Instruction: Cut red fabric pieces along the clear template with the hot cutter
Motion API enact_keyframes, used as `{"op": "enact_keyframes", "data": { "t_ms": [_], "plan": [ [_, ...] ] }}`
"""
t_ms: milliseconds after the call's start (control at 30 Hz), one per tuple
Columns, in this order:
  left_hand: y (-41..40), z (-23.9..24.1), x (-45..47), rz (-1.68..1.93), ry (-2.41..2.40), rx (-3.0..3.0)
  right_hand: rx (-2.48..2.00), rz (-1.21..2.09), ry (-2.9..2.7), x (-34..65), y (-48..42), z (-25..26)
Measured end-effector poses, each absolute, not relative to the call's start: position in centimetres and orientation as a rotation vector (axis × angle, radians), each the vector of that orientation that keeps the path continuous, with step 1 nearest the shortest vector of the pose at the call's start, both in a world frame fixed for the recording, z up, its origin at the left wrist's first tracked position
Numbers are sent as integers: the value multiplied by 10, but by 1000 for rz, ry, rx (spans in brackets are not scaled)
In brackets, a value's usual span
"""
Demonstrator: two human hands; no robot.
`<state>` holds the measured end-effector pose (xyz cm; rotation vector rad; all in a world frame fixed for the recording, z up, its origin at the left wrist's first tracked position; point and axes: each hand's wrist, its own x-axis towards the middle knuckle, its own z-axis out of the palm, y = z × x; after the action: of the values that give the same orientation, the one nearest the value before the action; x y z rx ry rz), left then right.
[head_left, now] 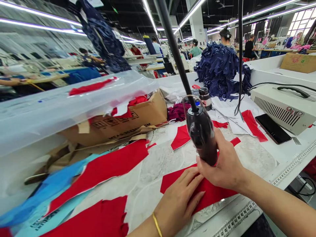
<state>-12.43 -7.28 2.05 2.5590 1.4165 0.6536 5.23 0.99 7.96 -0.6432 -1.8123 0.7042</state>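
My right hand [223, 164] is wrapped round a black corded hand tool [201, 135], held upright with a thick black cable rising from its top. Its lower end is hidden behind my fingers, just above a red fabric piece [170, 180]. On that same piece my left hand [181, 197] lies flat, fingers stretched toward the tool. A yellow bangle circles the left wrist. Close to the left hand lies another red fabric panel [98, 217], and a long red fabric strip [111, 161] stretches beyond it.
A cardboard box [148, 113] holding red scraps stands behind, under clear plastic sheeting [54, 112]. At right are a phone [273, 128], a vented power unit [283, 105] and a measuring tape [237, 219] along the edge. Navy strips [217, 69] are heaped at the back. People work farther off.
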Motion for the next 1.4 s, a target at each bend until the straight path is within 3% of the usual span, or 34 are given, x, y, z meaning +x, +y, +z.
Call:
{"op": "enact_keyframes", "data": {
  "t_ms": [567, 1400],
  "plan": [
    [11, 8, -28, 369, 1274, 2780, -848, 525, -1463, 116, 101, 80],
    [19, -4, -30, 339, 1229, 2844, -887, 462, -1374, 111, 106, 73]
  ]
}}
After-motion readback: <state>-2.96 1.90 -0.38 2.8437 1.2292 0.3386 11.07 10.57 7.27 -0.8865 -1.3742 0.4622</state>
